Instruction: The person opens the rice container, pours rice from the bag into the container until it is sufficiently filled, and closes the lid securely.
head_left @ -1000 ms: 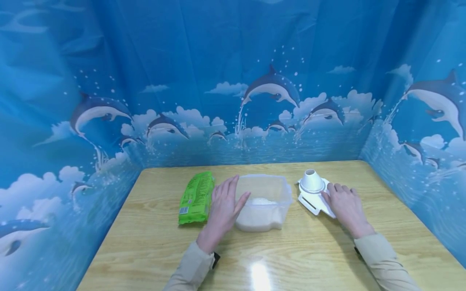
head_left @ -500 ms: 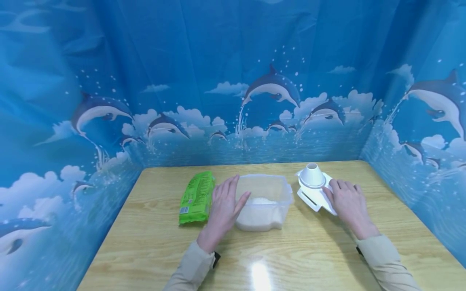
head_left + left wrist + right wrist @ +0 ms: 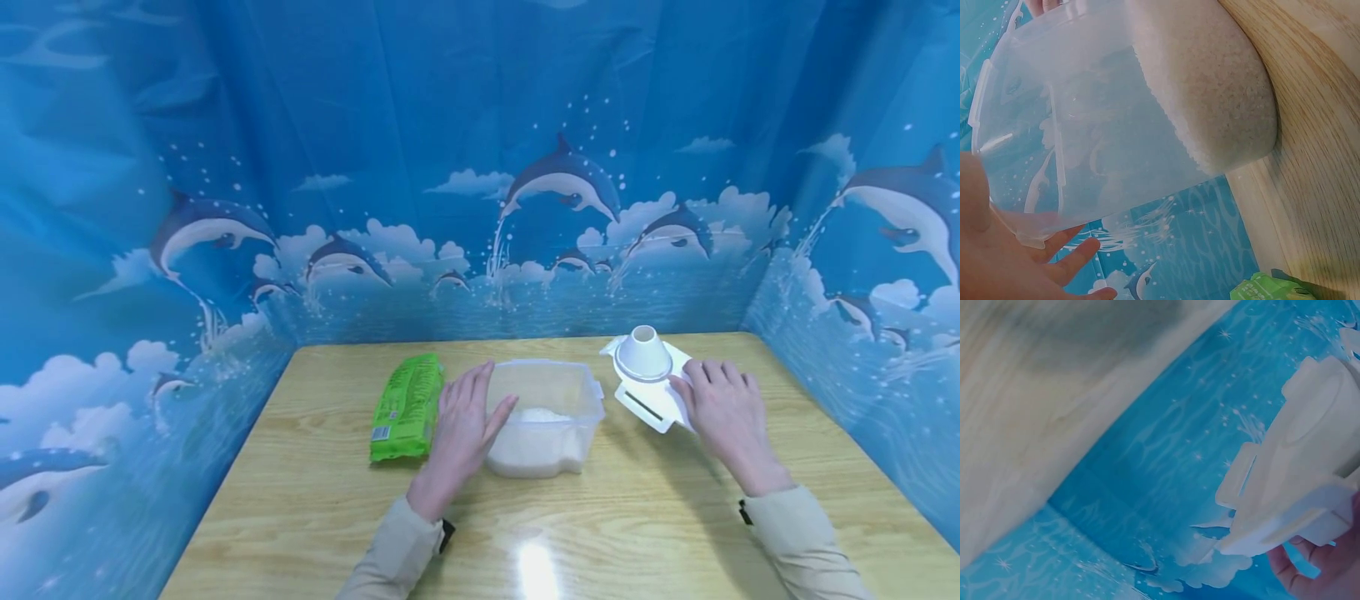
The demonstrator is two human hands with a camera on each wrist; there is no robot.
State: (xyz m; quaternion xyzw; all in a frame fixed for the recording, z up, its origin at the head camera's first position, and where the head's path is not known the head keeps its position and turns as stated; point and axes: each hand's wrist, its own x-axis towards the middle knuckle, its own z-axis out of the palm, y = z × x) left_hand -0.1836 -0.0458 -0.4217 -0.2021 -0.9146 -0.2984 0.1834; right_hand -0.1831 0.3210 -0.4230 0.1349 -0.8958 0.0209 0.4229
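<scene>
A clear plastic container (image 3: 534,446), partly filled with white rice (image 3: 1216,87), stands upright on the table. My left hand (image 3: 463,417) is at its left side, fingers fairly straight and spread along the wall, thumb reaching across the near left corner of the rim. In the left wrist view, fingers (image 3: 1072,259) show beyond the container's edge. My right hand (image 3: 723,412) grips the right edge of a white plastic lid (image 3: 656,396) with a cone-shaped spout, held tilted above the table. Slotted latch tabs show along the lid (image 3: 1297,456) in the right wrist view; part of the gripping hand is cut off there.
A green printed bag (image 3: 407,408) lies left of the container, close to my left hand. The wooden table (image 3: 600,533) ends at a blue dolphin-print curtain (image 3: 450,208) at the back and sides.
My right hand has raised the lid and moved slightly away and to the right, tilting it more. The left hand, container and green bag have stayed in place.
</scene>
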